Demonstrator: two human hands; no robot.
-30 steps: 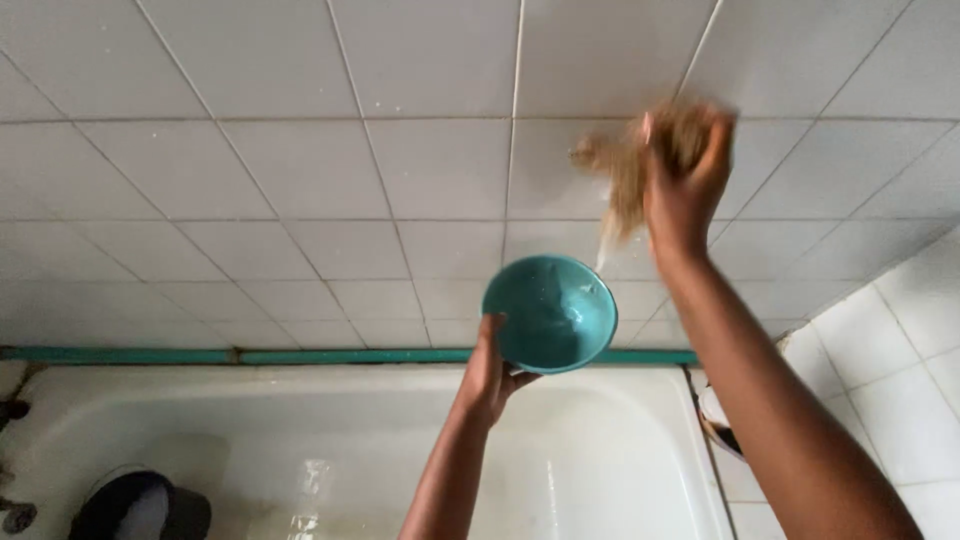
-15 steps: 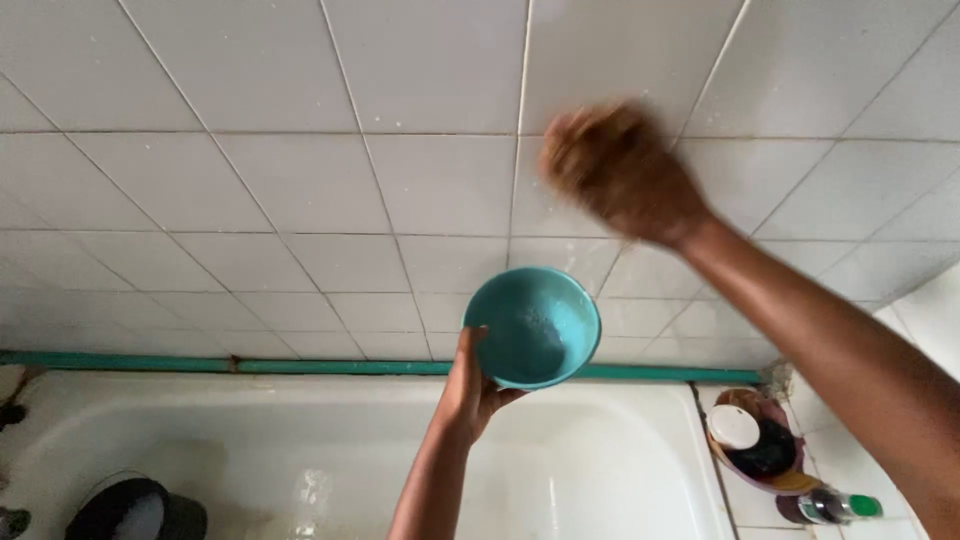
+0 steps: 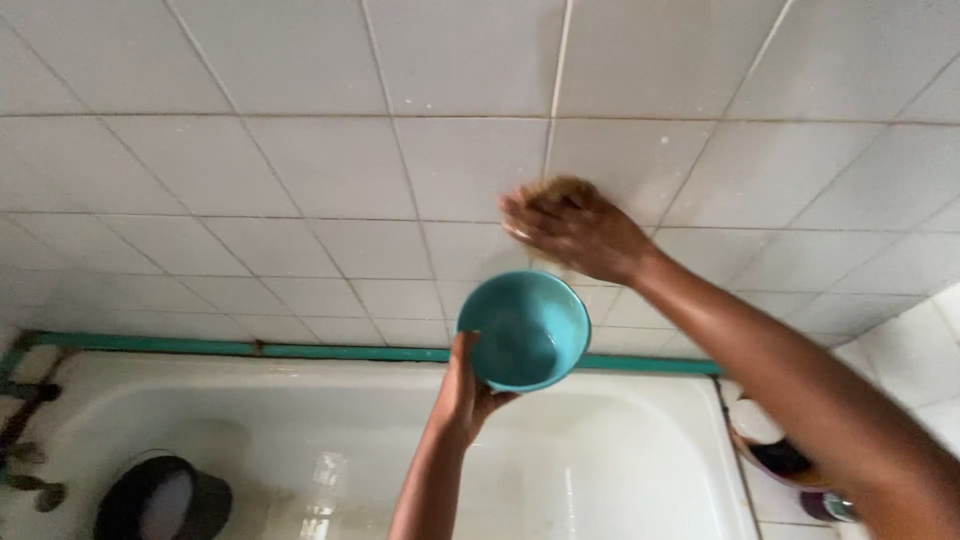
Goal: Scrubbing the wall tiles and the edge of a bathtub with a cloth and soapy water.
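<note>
Bowl: your left hand [image 3: 468, 392] grips a round teal bowl [image 3: 523, 330] by its lower rim, fingers closed on the edge, tilted so that its inside faces you; it is raised in front of the tiled wall [image 3: 300, 170], just above the teal strip [image 3: 250, 349] that runs along the bathtub [image 3: 620, 470].
Inside of bowl: smooth and glossy, with a faint wet sheen near the bottom; you cannot tell what it contains.
Scrubber: your right hand [image 3: 572, 228] presses a brownish, fibrous pad [image 3: 553, 191] flat against the white tiles, just above the bowl; the fingers are spread over it, and motion blur hides its exact shape.
Hands: apart, the right one above the left, each closed on its own thing.
Change: half a second ago your right hand was higher on the wall and well above the bowl; now it has come down and sits just over the rim. The bowl has shifted slightly to the left and is tipped a little more towards you.
Containers, right: on the tiled ledge [image 3: 900, 370] beside the tub stands a dark round tub with a white lid [image 3: 757, 425], partly hidden by your right arm.
Container, left: a black round bucket [image 3: 165, 500] stands in the bathtub at the lower left.
</note>
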